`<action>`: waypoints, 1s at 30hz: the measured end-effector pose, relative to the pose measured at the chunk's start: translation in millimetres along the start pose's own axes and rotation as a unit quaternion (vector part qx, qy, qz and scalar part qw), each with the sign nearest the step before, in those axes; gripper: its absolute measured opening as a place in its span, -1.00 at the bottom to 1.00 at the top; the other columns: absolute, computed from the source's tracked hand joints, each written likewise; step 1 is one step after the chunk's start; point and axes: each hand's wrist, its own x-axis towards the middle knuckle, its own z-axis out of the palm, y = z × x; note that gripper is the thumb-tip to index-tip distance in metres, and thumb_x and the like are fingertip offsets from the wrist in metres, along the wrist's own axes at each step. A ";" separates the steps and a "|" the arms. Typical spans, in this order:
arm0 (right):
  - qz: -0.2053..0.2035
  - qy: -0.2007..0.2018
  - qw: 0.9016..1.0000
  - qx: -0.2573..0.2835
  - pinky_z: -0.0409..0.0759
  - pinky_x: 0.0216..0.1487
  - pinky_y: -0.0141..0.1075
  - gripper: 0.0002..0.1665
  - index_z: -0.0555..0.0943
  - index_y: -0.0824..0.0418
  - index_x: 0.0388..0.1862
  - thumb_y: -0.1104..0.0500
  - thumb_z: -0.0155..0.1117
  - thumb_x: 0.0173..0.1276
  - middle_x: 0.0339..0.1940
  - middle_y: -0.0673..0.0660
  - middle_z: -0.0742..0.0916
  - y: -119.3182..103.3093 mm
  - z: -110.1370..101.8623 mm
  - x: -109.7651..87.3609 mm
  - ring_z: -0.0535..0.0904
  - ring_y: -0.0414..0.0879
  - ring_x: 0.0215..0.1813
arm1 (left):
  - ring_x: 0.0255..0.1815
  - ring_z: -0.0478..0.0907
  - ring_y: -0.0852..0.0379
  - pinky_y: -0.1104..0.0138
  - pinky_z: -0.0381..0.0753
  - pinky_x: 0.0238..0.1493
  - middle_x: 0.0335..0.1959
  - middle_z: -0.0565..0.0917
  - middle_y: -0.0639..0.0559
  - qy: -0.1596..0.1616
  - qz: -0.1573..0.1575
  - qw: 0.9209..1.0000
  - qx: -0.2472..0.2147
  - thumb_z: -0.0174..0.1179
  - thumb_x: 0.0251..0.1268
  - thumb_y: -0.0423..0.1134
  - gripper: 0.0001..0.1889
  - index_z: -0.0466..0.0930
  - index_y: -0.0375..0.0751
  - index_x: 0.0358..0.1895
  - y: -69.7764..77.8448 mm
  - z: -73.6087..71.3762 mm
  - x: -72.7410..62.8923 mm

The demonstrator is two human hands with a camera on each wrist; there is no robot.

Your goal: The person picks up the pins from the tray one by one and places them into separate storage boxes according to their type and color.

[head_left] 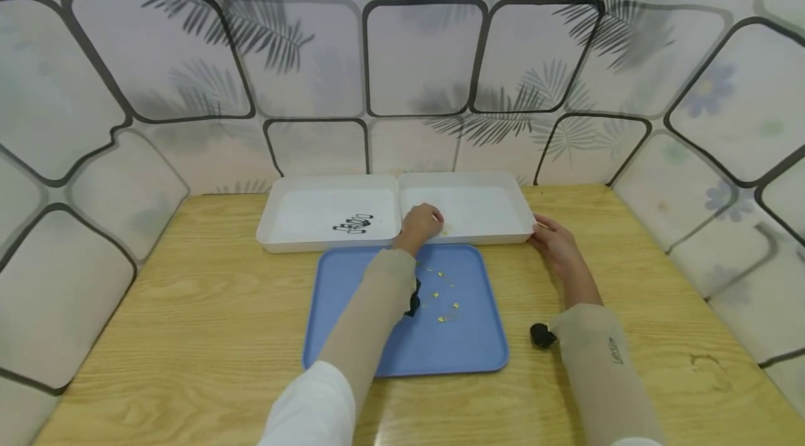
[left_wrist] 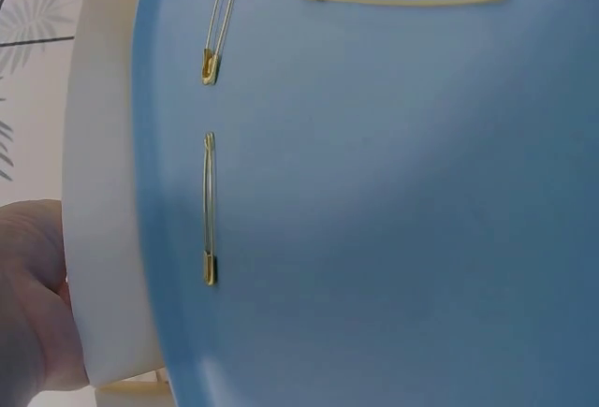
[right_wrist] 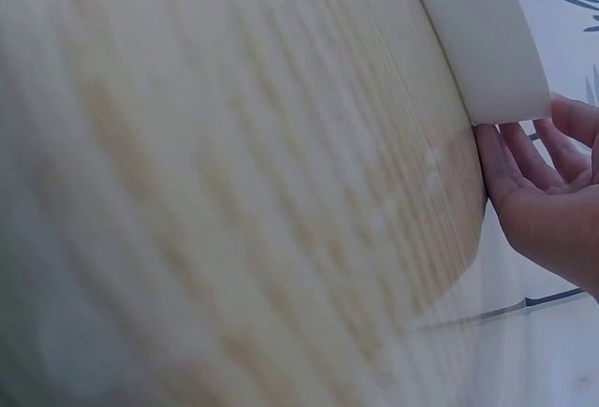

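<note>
My left hand (head_left: 421,226) reaches over the front wall of the right white tray (head_left: 468,187), its fingertips low inside. A few gold safety pins (head_left: 444,230) lie beside its fingers; whether it pinches one is hidden. Part of this hand (left_wrist: 33,304) shows behind the tray wall in the left wrist view. My right hand (head_left: 556,240) holds the same tray at its front right corner, fingers bent against the end wall. Several gold safety pins (head_left: 448,319) lie scattered on the blue tray (head_left: 428,362) under my left forearm; one pin (left_wrist: 210,210) lies near its far rim.
The left white tray (head_left: 295,198) holds several black safety pins (head_left: 355,224) and stands against the right one. A patterned cloth wall (head_left: 421,61) rises behind the wooden table (head_left: 189,334). Small black wrist cameras (head_left: 542,335) sit at both sleeves.
</note>
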 end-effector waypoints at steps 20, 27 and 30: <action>-0.018 -0.004 0.999 -0.027 0.32 0.18 -0.33 -0.34 0.08 0.31 0.42 0.23 0.03 0.42 0.10 0.14 0.48 8.9 -11.9 8.7 0.51 -0.24 -0.01 | -0.29 0.55 0.08 0.42 0.49 -0.38 -0.26 0.64 -0.04 0.107 0.104 0.960 -0.236 0.21 0.23 -0.29 -0.84 0.66 -0.24 -0.17 0.6 -33.7 -35.9; -0.029 -0.025 0.999 0.014 0.43 0.06 -0.38 -0.36 0.17 0.33 0.38 0.27 0.10 0.37 -0.13 0.03 0.60 13.3 -17.1 13.7 0.56 -0.23 -0.11 | -0.31 0.54 0.10 0.37 0.52 -0.41 -0.25 0.63 -0.01 0.107 0.123 0.945 -0.282 0.21 0.24 -0.23 -0.82 0.65 -0.20 -0.15 1.7 -50.4 -74.9; -0.010 -0.008 1.000 0.014 0.30 0.19 -0.33 -0.31 0.00 0.38 0.42 0.29 0.01 0.41 -0.23 -0.06 0.61 6.1 -6.1 5.6 0.56 -0.27 -0.15 | -0.30 0.54 0.09 0.39 0.51 -0.41 -0.26 0.63 -0.01 0.110 0.139 0.944 -0.278 0.22 0.23 -0.23 -0.82 0.65 -0.21 -0.16 0.4 -55.7 -94.8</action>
